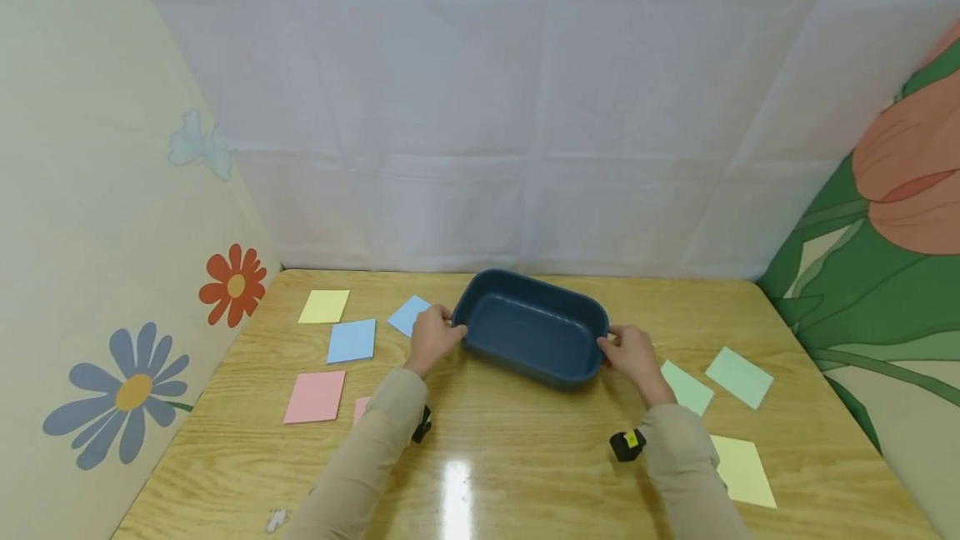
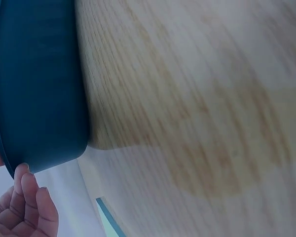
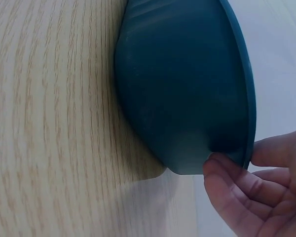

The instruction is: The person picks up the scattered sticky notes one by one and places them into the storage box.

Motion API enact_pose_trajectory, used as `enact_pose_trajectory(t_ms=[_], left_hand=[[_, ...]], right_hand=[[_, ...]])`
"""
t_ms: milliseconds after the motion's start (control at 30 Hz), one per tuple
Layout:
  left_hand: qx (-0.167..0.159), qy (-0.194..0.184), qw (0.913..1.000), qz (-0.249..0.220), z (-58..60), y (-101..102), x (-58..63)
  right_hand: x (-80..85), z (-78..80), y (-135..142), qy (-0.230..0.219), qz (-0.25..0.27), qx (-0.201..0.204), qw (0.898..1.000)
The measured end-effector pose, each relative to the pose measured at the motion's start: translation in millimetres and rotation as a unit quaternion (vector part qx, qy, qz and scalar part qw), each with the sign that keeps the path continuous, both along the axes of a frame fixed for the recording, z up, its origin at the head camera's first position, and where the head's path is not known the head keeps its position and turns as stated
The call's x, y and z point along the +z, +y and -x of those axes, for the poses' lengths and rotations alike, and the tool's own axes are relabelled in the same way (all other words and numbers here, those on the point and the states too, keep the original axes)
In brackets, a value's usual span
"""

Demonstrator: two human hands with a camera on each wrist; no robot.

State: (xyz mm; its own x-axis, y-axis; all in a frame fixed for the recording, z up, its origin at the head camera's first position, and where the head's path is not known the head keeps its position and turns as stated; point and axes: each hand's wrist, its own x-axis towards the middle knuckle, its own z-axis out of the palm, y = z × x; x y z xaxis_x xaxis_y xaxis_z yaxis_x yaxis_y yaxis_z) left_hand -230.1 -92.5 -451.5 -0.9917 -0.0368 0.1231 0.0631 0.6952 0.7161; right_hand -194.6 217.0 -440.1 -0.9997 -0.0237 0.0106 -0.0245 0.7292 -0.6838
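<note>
A dark blue rectangular basin point(image 1: 532, 327) with rounded corners stands slightly turned near the back of the table, and nothing lies in it. My left hand point(image 1: 435, 338) pinches the rim at its left end, thumb over the edge and fingers below, as the left wrist view also shows on the basin's wall point(image 2: 39, 89). At the opposite end my right hand point(image 1: 632, 357) grips the rim the same way; in the right wrist view its fingers point(image 3: 227, 187) press the outer wall under the lip. Whether the base touches the table all round I cannot tell.
On the wooden table point(image 1: 525, 457), yellow point(image 1: 324, 307), blue point(image 1: 351, 341) and pink point(image 1: 315, 397) paper squares lie to the left. Green point(image 1: 739, 377) and yellow point(image 1: 742, 470) ones lie to the right. A white cloth point(image 1: 480, 107) hangs behind the table; flowered panels flank it.
</note>
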Motion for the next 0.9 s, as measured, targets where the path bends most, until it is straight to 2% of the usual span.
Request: enact_pose_trajectory(t_ms=[267, 500, 633, 900], left_hand=[[0.006, -0.008, 0.9997, 0.024, -3.5, -0.9, 1.8], [-0.015, -0.029, 0.9983, 0.047, -10.6, -1.6, 4.4], [-0.023, -0.038, 0.9975, 0.055, -14.2, -1.8, 6.9], [-0.033, -0.044, 0.9972, 0.051, -16.2, -2.8, 6.3]], right_hand=[[-1.2, -0.4, 1.9, -0.003, 0.003, 0.010, 1.000], [-0.6, -1.7, 2.8, -0.011, -0.004, 0.014, 1.000], [1.4, -3.2, 2.3, -0.021, 0.011, 0.015, 1.000], [4.3, -5.1, 2.0, -0.029, 0.023, 0.019, 0.999]])
